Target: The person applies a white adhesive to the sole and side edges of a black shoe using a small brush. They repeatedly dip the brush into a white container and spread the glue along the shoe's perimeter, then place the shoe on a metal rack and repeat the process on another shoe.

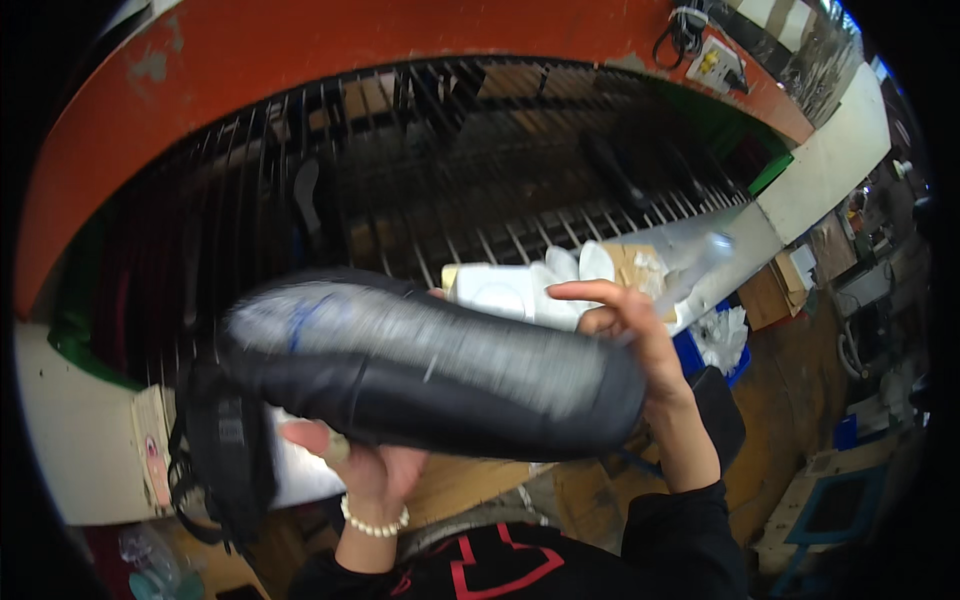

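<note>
A black shoe upper on a last (440, 365) lies across the middle of the view, its rough grey underside turned up with blue marks near the toe. My left hand (375, 465), with a pale bead bracelet on the wrist, grips it from below; the fingers are partly hidden behind it. By the heel end is my right hand (640, 335), index finger stretched out and other fingers curled. A slender pale, see-through stick (700, 268) slants out of this hand, blurred by motion; its kind cannot be made out. Whether the right hand touches the shoe is unclear.
Behind the shoe runs a rack of metal bars (480, 240) under an orange-red panel (330, 40). White forms (580, 265) sit on the rack's near ledge. A black bag (225, 450) hangs at left, and a blue bin (735, 365) with white pieces stands at right.
</note>
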{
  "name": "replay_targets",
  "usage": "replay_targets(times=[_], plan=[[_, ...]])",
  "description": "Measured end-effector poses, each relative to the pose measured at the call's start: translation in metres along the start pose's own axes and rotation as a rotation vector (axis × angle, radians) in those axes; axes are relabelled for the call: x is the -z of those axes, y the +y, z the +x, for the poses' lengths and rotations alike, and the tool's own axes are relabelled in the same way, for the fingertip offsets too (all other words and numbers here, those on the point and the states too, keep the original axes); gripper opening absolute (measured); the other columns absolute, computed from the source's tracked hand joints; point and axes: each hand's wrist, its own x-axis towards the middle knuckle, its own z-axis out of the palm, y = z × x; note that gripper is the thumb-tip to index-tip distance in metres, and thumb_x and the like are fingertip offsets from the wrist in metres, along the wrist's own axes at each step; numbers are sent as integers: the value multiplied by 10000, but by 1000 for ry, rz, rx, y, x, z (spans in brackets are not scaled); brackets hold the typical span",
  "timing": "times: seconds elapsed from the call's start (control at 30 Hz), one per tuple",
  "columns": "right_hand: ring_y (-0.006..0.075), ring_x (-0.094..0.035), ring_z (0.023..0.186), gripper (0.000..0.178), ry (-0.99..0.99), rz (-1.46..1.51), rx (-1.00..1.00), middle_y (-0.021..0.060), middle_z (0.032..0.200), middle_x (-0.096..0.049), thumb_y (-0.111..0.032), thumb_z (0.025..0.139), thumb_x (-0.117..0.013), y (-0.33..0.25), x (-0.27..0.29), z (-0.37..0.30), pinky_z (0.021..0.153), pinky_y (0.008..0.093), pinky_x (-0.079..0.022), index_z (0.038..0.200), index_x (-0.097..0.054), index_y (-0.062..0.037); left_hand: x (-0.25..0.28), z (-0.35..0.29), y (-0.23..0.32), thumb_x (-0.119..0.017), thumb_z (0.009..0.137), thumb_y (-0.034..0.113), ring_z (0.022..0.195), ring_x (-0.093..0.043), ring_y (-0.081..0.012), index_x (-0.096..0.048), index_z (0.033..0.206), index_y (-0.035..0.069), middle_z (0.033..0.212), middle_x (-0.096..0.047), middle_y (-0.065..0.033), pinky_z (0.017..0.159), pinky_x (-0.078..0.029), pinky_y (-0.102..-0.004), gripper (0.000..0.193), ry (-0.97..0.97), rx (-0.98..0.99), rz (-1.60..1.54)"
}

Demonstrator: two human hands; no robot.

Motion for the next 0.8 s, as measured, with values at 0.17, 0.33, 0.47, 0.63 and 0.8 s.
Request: replay_targets(times=[0.17,0.33,0.47,0.63,0.8], plan=[[24,-338,597,282,139,-237,-29,-72,661,-416,-333,1062,-535,61,-13,-36,549,210,-255,1159,-596,-75,50,-37,48,-626,814,761,1345,-429,-525,-134,1597,107,1485,-315,-400,968,-514,-653,1133,-112,-185,28],[208,-552,835,159,305,-1342,236,-3,817,-600,-193,843,-744,87,-12,-66,798,376,-354,991,-780,-147,74,-40,96,-620,842,738,1274,-501,-536,-31,1597,67,1464,-288,-446,926,-563,-597,1169,-447,343,-225],[186,-552,842,184,472,-1593,426,-15,929,-600,-237,793,-805,117,-26,-55,801,368,-341,974,-801,-200,81,-47,81,-552,937,651,1122,-600,-410,-229,1579,48,1621,-205,-246,841,-576,-429,938,-317,365,-396],[169,-554,858,205,491,-1453,458,-13,946,-588,-276,755,-844,132,-28,-60,813,371,-345,926,-790,-178,98,-66,75,-580,994,285,664,-639,-230,-428,1480,-17,1535,-336,-263,521,-526,-251,592,-257,276,-443],[159,-561,882,188,499,-1489,453,10,999,-579,-296,763,-842,137,-28,-57,826,380,-342,868,-767,-159,85,-63,113,-598,966,131,566,-574,-215,-368,1486,-76,1502,-301,-361,489,-476,-263,605,-293,-21,39]])
